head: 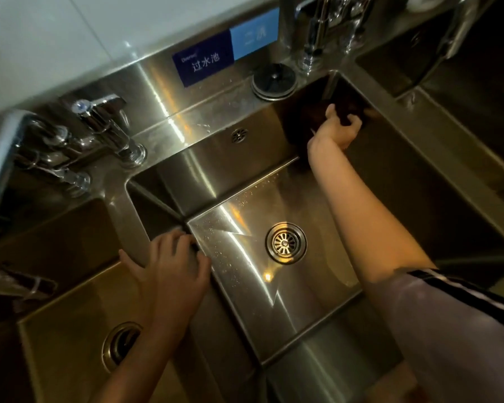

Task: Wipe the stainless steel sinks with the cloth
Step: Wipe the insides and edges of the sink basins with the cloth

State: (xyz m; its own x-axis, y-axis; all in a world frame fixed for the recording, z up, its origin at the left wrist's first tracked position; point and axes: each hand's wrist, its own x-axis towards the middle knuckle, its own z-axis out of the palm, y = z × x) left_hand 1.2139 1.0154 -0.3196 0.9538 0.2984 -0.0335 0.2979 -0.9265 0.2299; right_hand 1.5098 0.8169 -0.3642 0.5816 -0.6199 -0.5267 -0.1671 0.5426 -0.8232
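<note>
Right hand (339,128): fingers curled round dark cloth (350,112), at middle sink's (274,309) far right corner. I press flat, overlap strokes toward drain (285,243). Left hand (169,269): spread, bracing left of drain.

Right hand (339,128) reaches forward, arm outstretched, fingers curled; left hand (169,269) rests spread, palm down.

Right sleeve (454,330) pale lilac, black stripe; forearms bare.
</note>
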